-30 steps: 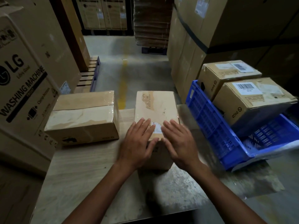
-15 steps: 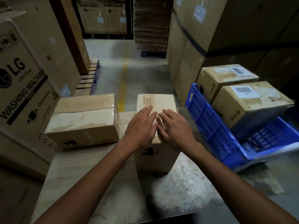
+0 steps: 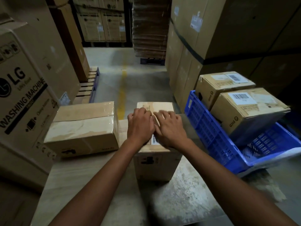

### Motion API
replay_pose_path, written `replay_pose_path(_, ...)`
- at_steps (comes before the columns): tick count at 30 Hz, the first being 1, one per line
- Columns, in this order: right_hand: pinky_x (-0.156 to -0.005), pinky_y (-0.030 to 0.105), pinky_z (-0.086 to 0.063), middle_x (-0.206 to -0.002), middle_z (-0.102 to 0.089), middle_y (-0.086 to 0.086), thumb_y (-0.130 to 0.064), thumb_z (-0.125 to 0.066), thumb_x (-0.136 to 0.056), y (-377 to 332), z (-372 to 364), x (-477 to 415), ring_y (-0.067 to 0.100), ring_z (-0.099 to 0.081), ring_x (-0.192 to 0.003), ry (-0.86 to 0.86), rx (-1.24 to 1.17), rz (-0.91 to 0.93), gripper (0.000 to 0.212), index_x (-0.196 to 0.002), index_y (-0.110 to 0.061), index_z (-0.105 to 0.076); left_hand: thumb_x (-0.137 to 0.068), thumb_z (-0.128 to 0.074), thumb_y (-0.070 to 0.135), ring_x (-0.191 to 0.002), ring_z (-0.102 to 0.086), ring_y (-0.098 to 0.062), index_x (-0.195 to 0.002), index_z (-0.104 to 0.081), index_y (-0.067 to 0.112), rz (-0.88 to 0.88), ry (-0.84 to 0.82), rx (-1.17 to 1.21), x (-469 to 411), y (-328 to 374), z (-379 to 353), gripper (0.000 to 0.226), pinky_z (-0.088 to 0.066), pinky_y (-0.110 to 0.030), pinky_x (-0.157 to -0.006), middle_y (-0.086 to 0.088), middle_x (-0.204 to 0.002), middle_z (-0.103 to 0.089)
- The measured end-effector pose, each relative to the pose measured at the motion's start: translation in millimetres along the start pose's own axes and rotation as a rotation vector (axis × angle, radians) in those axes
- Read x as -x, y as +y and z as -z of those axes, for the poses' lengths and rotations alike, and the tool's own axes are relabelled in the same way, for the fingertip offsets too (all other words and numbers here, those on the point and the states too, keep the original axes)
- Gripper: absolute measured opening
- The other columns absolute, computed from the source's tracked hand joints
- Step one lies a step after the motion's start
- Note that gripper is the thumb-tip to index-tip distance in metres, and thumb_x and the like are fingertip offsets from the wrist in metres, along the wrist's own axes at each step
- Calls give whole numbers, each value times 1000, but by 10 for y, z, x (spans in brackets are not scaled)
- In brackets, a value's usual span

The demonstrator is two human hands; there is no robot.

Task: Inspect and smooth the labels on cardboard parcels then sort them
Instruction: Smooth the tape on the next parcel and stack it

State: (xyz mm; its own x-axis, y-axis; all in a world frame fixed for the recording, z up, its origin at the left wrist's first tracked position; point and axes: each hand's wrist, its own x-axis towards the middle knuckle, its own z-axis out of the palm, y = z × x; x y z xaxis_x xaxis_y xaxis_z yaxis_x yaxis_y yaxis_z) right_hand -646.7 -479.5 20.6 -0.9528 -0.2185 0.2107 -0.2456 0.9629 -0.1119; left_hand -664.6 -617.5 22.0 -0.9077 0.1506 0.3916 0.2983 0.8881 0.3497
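Left hand [image 3: 140,126] and right hand [image 3: 171,130] press palms down, side by side, on top of the upright brown cardboard parcel [image 3: 154,167] at mid-table. The left fingers are slightly bent, the right spread and blurred; neither grasps anything. A white barcode label [image 3: 154,141] peeks out between the wrists. To the right, a tilted blue slatted plastic crate [image 3: 210,136] holds a far barcoded cardboard box [image 3: 218,90] and a near one [image 3: 254,118].

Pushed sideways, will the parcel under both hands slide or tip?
The parcel looks stiff: square edges under the left hand and right hand. Fairly tall and narrow, so a high push might tip it; a low one probably slides it across the table.
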Motion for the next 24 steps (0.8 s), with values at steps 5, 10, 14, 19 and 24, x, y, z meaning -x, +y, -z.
replay_pose_path(5, -98, 46, -40, -138, -53, 2, -53, -33, -101, 16, 4, -62, 26, -45, -127, -64, 20, -3, 46, -129, -23, -52, -96, -48, 14, -115, -50, -25, -113, -70, 11, 77, -95, 138, -111, -122, -74, 27, -45, -42, -95, -6, -118, -63)
replay_pose_path(10, -119, 60, -10, -160, -35, 3, -74, -28, -95, -141, 47, -66, 28, -21, -151, -130, -262, -252, 74, -140, -20, -52, -93, -50, 1, -111, -61, -20, -110, -70, 16, 410, 171, 635, -66, -92, -74, 30, -55, -36, -90, -1, -117, -66)
replay_pose_path(14, -118, 66, 1, -168, -16, 1, -90, -20, -83, -83, 9, 38, 27, -6, -155, -139, -213, -287, 97, -153, -24, -33, -98, -46, 6, -101, -65, -20, -113, -62, 19, 697, 199, 841, -92, 44, -77, 26, -57, -25, -65, -4, -120, -65)
replay_pose_path(19, -117, 69, 5, -170, 1, -1, -100, -14, -71, 320, 25, 190, 25, 2, -156, -154, -208, -313, 116, -161, -28, -7, -103, -43, 14, -101, -67, -24, -120, -64, 11, 684, 53, 1128, -83, 391, -246, 27, -50, -19, -63, -9, -117, -67)
replay_pose_path(24, -116, 73, -1, -170, -2, -3, -98, -29, -68, 829, 133, 262, 25, -2, -156, -236, -406, -423, 115, -160, -32, -8, -107, -37, 19, -97, -59, 1, -140, -55, 21, 535, -68, 1078, 80, 795, -350, 37, -48, -8, -63, 6, -127, -58)
